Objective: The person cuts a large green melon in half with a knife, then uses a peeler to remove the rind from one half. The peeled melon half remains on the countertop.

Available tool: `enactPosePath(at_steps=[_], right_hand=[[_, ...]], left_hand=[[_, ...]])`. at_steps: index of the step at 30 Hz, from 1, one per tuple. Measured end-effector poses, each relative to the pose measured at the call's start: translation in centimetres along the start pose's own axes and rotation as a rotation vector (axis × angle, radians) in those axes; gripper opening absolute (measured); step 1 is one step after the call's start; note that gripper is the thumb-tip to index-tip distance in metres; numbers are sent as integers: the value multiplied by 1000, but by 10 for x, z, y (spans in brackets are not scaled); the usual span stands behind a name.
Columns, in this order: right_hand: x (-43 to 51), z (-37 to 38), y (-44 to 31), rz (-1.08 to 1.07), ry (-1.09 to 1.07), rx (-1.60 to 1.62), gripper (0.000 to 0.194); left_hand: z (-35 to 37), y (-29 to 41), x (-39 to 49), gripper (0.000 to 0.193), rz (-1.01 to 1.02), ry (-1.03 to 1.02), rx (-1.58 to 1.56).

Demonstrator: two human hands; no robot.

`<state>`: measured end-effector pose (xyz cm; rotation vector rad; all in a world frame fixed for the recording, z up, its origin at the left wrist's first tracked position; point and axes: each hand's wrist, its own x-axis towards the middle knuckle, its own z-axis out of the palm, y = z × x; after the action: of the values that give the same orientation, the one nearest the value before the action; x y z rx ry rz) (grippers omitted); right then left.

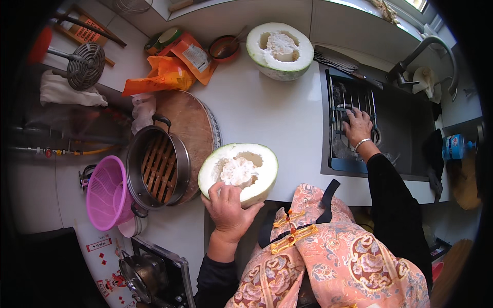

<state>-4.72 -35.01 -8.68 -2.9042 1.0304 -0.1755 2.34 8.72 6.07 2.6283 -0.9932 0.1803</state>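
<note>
My left hand (227, 211) grips the near rim of a halved winter melon (265, 181), thumb on the rind and fingers over the cut edge. This half lies cut face up at the counter's front edge, its white seedy core in place. A second melon half (280, 73), also cut face up, stands at the back of the counter. Over the sink, my right hand (358, 125) reaches into a blue-edged drain basket with metal rods (348, 165). Its fingers are bent over something dark there; whether it grips that thing is not visible.
A kitchen knife (369, 81) lies behind the basket, near the faucet (423, 42). Left of the near melon stand a round wooden chopping board (188, 111), a steamer pot (185, 154) and a pink plastic colander (125, 192). Orange bags (158, 86) and a small bowl (223, 48) are at the back.
</note>
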Motion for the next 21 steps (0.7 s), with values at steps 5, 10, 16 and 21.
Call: enactPosePath(at_steps=[5,10,16,21], right_hand=[[-65,-19,-47,-311,275,397,48],[-114,-35,-102,-45,-529,1318,58],[-103,-58,-95,204,-874,1808,72],[-76,-78,-85,190,-682,1472,78]], left_hand=[[-3,-2,10,63,52,33,-116],[-7,12,18,57,-69,17,-376],[42,25,46,55,-688,-201,-1700],[83,18,68,92,-857,-363,-2020]])
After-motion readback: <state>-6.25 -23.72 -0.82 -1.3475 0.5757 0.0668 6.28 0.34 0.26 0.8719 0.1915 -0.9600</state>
